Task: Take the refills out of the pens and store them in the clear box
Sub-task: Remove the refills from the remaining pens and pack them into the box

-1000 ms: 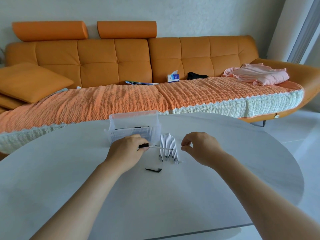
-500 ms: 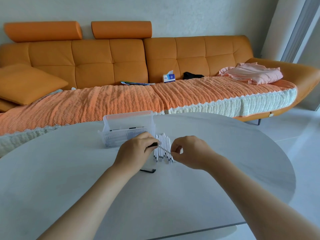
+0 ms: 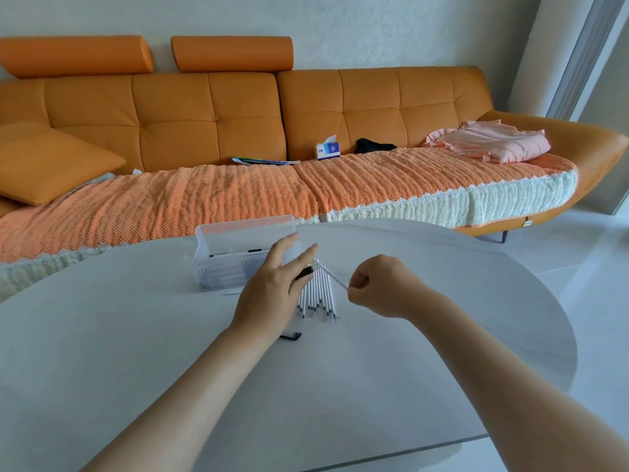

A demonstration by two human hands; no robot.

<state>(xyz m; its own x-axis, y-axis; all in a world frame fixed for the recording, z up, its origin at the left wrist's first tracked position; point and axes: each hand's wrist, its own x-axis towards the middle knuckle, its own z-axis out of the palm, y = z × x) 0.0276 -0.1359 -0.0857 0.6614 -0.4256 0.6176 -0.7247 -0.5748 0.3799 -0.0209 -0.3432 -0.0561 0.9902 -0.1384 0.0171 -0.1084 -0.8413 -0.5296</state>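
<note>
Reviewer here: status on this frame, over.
Left grip holds pen black end; right grip pinches other end. Held over pile. Box open, nothing blocking.

The round white worktop (image 3: 442,335) is showing a smooth, matt, stone-like face. The clear ribbed plastic box (image 3: 224,240) is looking translucent and faintly glossy; the row of slim white plastic pens (image 3: 323,298) beside it is looking smooth, as is the thin white pen (image 3: 335,280) that the right hand (image 3: 381,284) is pinching. Behind, the orange tufted sofa (image 3: 177,127) is showing smooth leather-like skin under a coarse orange-and-cream knitted throw (image 3: 204,202), and the pale floor tiles (image 3: 585,267) are shining glossy.
</note>
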